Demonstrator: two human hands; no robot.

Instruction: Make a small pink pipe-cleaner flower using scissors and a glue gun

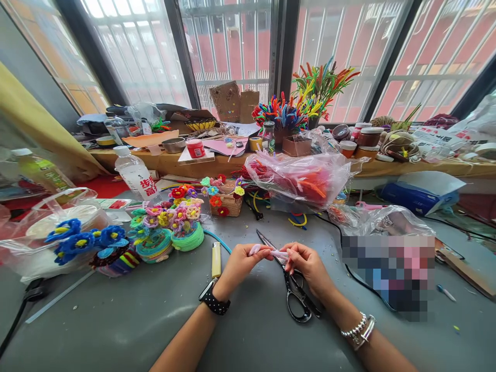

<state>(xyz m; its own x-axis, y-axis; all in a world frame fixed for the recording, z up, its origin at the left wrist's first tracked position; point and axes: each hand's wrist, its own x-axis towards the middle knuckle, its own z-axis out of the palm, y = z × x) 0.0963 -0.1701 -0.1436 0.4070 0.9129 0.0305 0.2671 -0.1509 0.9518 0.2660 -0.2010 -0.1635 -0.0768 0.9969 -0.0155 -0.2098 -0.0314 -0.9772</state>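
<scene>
Silver bracelets (pixel 356 328) on R wrist, blk dotted watch strap (pixel 217 304) on L. Clock centred on pale pink strip (pixel 280 254), which is btwn the hands: black scissors (pixel 287 281) on grey tabletop (pixel 116 320), handles approx 5–6 o'clock. L hand (pixel 251 259) & R hand (pixel 306 263) each pinch the strip w/ fingertips, over the scissors. Yellow lighter (pixel 216 260) at 9, blue flowers (pixel 81 240) further out, same dir. Flower basket (pixel 227 205) approx 10–11. Clear plastic bag (pixel 298 175), red/orange contents, approx 12–1. Beyond, on sill: multicoloured fuzzy stems (pixel 281 114), approx 12.
</scene>
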